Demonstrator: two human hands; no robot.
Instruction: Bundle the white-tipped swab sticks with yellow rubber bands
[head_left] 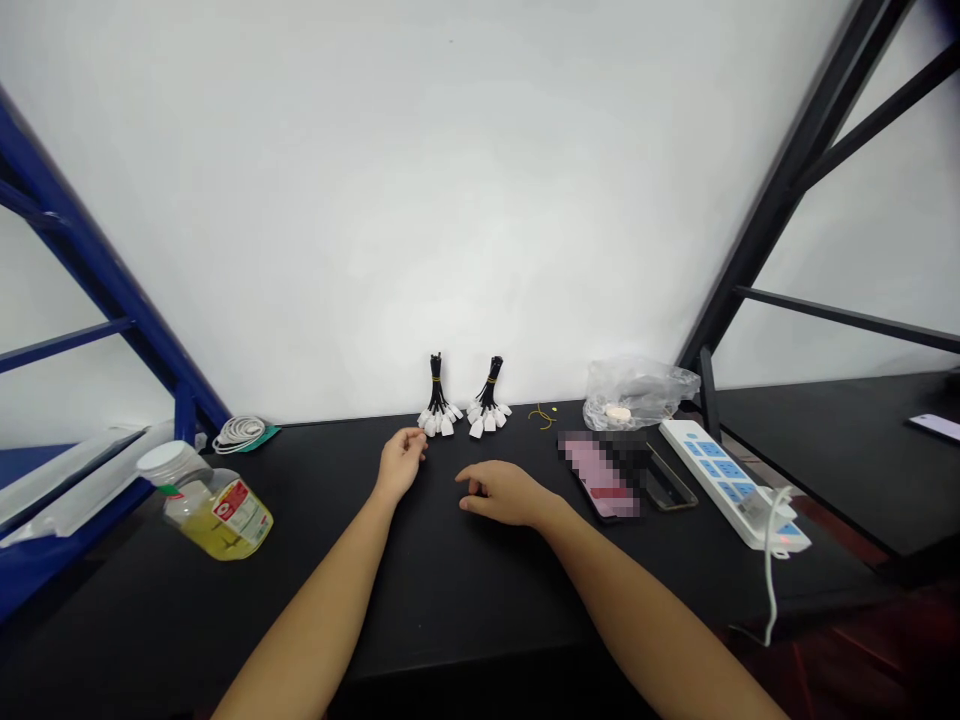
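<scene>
Two bundles of short black cables with white flat connectors stand against the wall at the back of the black table. The left cable bundle (pixel 436 395) and the right cable bundle (pixel 491 398) are each bound by a yellow tie, white ends fanned out on the tabletop. My left hand (pixel 401 466) rests beside the left bundle, fingers loosely bent, tips close to its white connectors; I cannot tell whether they touch. In front of the right bundle is my right hand (pixel 506 492), apart from it, thumb and forefinger spread with nothing visible between them.
Loose yellow ties (pixel 541 416) lie right of the bundles. Further right are a pink-screened phone (pixel 600 475), a dark phone (pixel 667 478), a clear plastic bag (pixel 637 385) and a white power strip (pixel 727 480). A plastic jar (pixel 225 515) and coiled white cable (pixel 240 433) are left.
</scene>
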